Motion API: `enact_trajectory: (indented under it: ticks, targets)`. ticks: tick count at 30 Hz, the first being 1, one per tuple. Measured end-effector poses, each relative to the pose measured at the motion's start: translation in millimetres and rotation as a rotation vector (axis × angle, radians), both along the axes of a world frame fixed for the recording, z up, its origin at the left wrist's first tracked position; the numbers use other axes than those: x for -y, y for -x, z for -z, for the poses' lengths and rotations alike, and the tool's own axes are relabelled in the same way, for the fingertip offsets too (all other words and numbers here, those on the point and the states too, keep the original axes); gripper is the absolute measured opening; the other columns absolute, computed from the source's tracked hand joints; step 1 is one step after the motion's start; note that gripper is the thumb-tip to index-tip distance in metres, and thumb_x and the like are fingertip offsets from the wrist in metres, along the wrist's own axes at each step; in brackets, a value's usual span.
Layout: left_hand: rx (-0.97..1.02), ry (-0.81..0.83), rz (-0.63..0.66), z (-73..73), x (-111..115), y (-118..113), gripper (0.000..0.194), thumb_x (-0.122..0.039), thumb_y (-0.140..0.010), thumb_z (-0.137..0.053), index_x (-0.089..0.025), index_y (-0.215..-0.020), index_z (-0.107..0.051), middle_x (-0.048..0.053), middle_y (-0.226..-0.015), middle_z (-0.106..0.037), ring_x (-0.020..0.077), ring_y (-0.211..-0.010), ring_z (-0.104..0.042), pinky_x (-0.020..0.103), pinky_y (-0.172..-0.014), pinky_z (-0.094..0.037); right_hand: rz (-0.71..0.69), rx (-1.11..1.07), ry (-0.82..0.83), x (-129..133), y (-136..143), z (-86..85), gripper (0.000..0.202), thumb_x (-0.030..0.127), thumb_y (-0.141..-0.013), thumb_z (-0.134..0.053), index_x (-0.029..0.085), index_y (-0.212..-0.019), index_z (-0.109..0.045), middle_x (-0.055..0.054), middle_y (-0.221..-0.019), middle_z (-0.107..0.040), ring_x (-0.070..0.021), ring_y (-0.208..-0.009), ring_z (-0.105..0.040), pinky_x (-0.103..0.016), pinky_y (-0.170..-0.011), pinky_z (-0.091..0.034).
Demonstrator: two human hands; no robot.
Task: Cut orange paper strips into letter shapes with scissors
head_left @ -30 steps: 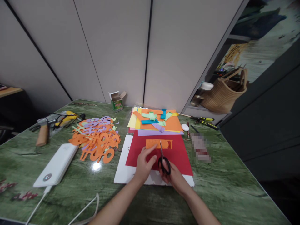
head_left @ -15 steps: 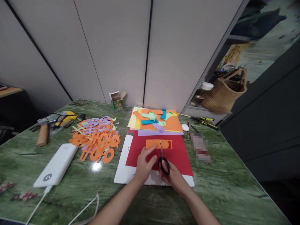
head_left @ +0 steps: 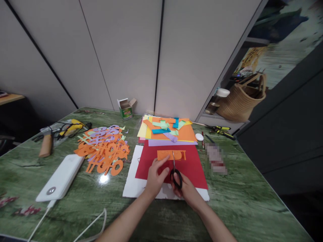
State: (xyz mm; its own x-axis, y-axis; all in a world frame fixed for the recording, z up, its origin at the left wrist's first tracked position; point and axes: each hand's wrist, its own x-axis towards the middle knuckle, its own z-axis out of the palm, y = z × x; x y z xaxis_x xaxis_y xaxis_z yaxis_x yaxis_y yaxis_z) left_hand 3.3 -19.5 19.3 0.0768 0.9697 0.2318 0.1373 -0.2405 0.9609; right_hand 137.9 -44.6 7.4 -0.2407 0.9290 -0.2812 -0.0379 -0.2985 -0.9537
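A strip of orange paper [head_left: 163,154] with cut-out shapes at its right end is over a red sheet [head_left: 194,168]. My left hand [head_left: 154,176] holds the strip near its lower edge, index finger stretched along it and thumb apart; the other fingers are hidden. In my right hand [head_left: 185,188] is a pair of black-handled scissors [head_left: 179,179], fingers in the loops. Their blades point away from me and cross the strip just right of my left fingertip. Beneath the red sheet lies a white sheet [head_left: 130,181].
Cut orange, purple and green paper shapes [head_left: 111,148] lie in a heap at left, beside a white power bank [head_left: 60,178]. Behind are stacked coloured sheets [head_left: 185,134] with folded strips, and a small green box [head_left: 126,112]. A white oval object [head_left: 199,137] and pliers [head_left: 222,132] lie right.
Both hands, the scissors and the orange strip stay almost in place. The scissor handles have shifted very slightly.
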Motion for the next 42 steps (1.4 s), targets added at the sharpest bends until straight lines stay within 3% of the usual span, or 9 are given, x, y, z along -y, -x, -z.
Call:
enact_trajectory:
  ticks: [11, 24, 29, 33, 37, 40, 42]
  targets:
    - [-0.019, -0.013, -0.004, 0.9, -0.5, -0.7, 0.037, -0.02, -0.075, -0.048, -0.024, -0.112, -0.053, 0.004, -0.112, -0.057, 0.0199, -0.106, -0.049, 0.042, -0.102, -0.015, -0.002, 0.04, 0.014, -0.4, -1.5, -3.0, 0.041, 0.059, -0.074, -0.041, 0.018, -0.069, -0.041, 0.006, -0.052, -0.043, -0.0037, -0.035, -0.031, -0.018, -0.035, -0.021]
    - [0.001, -0.01, 0.003, 1.5, -0.3, -0.4, 0.038, -0.019, -0.076, -0.048, -0.024, -0.114, -0.051, 0.003, -0.111, -0.058, 0.0194, -0.107, -0.047, 0.038, -0.097, -0.028, -0.003, 0.033, -0.004, -0.5, -1.4, -3.6, 0.039, 0.056, -0.076, -0.041, 0.018, -0.068, -0.04, 0.006, -0.051, -0.042, -0.0036, -0.035, -0.029, -0.018, -0.035, -0.019]
    - [0.028, 0.024, 0.016, 1.8, -0.7, -0.4, 0.037, -0.02, -0.076, -0.049, -0.024, -0.112, -0.053, 0.003, -0.113, -0.057, 0.0192, -0.108, -0.047, 0.039, -0.099, -0.026, -0.009, 0.013, 0.008, -0.3, -1.8, -3.7, 0.038, 0.054, -0.076, -0.043, 0.017, -0.069, -0.041, 0.006, -0.052, -0.043, -0.0032, -0.035, -0.03, -0.017, -0.034, -0.02]
    - [0.182, 0.106, -0.012, 6.7, -4.1, -0.6, 0.033, -0.024, -0.075, -0.051, -0.02, -0.107, -0.057, 0.005, -0.112, -0.058, 0.0201, -0.108, -0.047, 0.039, -0.098, -0.028, -0.075, -0.136, 0.097, 0.3, -4.7, -5.2, 0.039, 0.054, -0.079, -0.038, 0.016, -0.076, -0.044, 0.003, -0.058, -0.049, -0.0041, -0.036, -0.037, -0.017, -0.036, -0.026]
    - [0.54, 0.237, -0.149, 15.8, -12.5, -0.8, 0.031, -0.029, -0.072, -0.054, -0.014, -0.098, -0.061, 0.01, -0.108, -0.059, 0.0218, -0.101, -0.053, 0.039, -0.092, -0.036, -0.286, -0.267, 0.213, 1.7, -17.0, -8.6, 0.041, 0.055, -0.079, -0.038, 0.015, -0.081, -0.048, 0.0, -0.063, -0.053, -0.0059, -0.039, -0.045, -0.018, -0.039, -0.033]
    - [0.754, 0.325, -0.216, 22.2, -18.9, -0.5, 0.03, -0.03, -0.067, -0.06, -0.012, -0.091, -0.062, 0.01, -0.1, -0.062, 0.0204, -0.09, -0.058, 0.036, -0.084, -0.043, -0.428, -0.314, 0.155, 2.6, -31.1, -9.4, 0.042, 0.055, -0.074, -0.047, 0.014, -0.084, -0.049, -0.002, -0.065, -0.055, -0.0061, -0.036, -0.045, -0.018, -0.035, -0.029]
    - [0.769, 0.356, -0.245, 25.7, -21.8, -0.1, 0.03, -0.029, -0.063, -0.064, -0.012, -0.087, -0.061, 0.008, -0.09, -0.063, 0.0186, -0.084, -0.059, 0.033, -0.079, -0.045, -0.412, -0.354, 0.071, 2.6, -39.0, -10.8, 0.044, 0.057, -0.07, -0.05, 0.016, -0.086, -0.049, -0.003, -0.068, -0.056, -0.0054, -0.034, -0.044, -0.018, -0.034, -0.026]
